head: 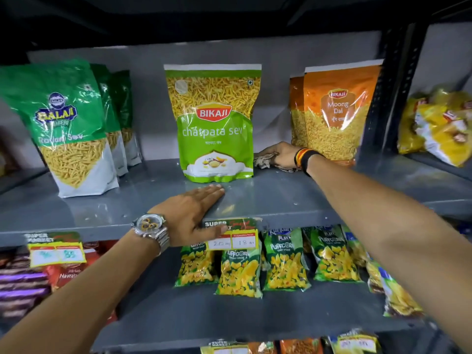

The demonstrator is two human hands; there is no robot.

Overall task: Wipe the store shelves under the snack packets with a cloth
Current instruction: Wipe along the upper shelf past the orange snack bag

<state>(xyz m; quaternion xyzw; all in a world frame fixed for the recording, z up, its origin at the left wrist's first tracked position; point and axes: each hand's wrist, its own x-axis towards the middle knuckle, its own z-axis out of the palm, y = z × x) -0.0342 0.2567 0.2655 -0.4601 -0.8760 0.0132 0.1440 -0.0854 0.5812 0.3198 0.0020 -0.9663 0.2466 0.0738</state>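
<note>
The left hand [194,215] is laid flat and open on the shelf [281,195] edge; the cloth [265,159] is pressed down beside the Chatpata Sev packet [217,123] by the right hand [281,155]; wiping is judged underway; that packet probably needs shifting next.

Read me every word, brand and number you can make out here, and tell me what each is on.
"BIKAJI chatpata sev": green packet
"BIKAJI Moong Dal": orange packet
"BALAJI": dark green packet, its lower lines blurred
"PUFFCORN": lower-shelf packets
"SUPER", "18": price tag
Left price tag: figures unreadable
</note>
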